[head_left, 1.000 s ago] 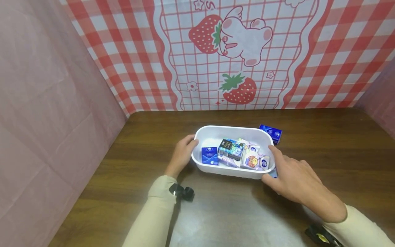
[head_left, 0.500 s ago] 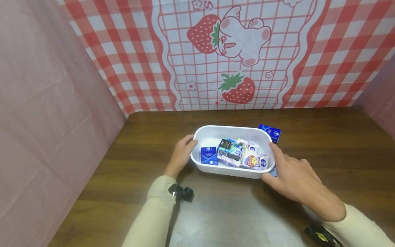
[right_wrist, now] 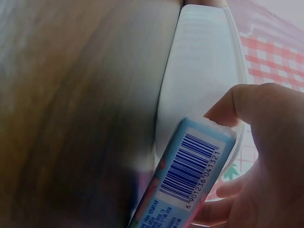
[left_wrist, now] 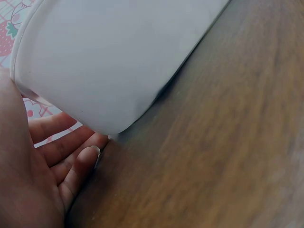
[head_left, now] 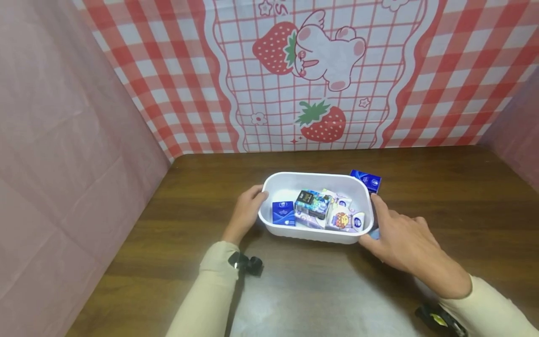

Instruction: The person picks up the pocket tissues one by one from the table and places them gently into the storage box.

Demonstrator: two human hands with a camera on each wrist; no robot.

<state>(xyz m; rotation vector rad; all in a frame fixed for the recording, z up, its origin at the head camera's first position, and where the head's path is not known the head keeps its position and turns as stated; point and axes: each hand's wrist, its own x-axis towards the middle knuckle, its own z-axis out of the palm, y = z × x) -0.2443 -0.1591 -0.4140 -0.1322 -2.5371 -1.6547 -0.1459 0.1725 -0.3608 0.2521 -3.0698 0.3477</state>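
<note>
A white plastic basket (head_left: 320,235) stands on the table, holding several tissue packs: a dark blue one (head_left: 283,214), a black-and-teal one (head_left: 312,204) on top of others, and a white cartoon one (head_left: 343,219). My left hand (head_left: 246,210) grips the basket's left end, thumb over the rim. At the right end, my right hand (head_left: 404,238) has its index finger and thumb right by the rim. Under that palm, a light blue tissue pack (right_wrist: 190,164) with a barcode lies between thumb and fingers, mostly hidden in the head view.
Another dark blue tissue pack (head_left: 365,181) lies on the wooden table (head_left: 311,295) behind the basket's right end. A red-and-white checked cloth (head_left: 168,79) hangs along the back, and a pink cloth (head_left: 76,154) closes the left side.
The right index finger and thumb have eased slightly right of the basket's rim, the light blue pack's visible corner shifting with them. The left hand stays at its end; the view drifts a little.
</note>
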